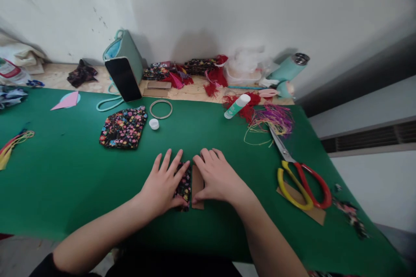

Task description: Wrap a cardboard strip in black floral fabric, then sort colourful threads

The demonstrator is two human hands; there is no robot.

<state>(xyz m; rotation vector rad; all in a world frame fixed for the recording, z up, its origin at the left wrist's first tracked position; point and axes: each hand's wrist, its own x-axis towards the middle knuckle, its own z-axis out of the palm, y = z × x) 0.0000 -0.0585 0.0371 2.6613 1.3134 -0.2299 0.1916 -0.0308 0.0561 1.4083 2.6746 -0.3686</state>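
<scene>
Pressing flat on the green table cover [65, 173], both hands are seen side by side at the near middle. The left hand [164, 184] is laid with fingers spread wide over a floral fabric piece [185, 184], most of which is hidden beneath the palm. The right hand [216, 177] is laid with fingers close together on a brown card strip [196, 186], touching the fabric's edge; nothing is gripped by either hand. No writing can be read: the label on the glue stick [236, 106] is too small, and the print on the white bag [11, 71] at the far left is blurred and cut off. The scissors [300, 173] are seen to the right, resting partly on a cardboard scrap [316, 214]. The phone [123, 78] screen is dark. The forearms are cut off by the lower edge.
</scene>
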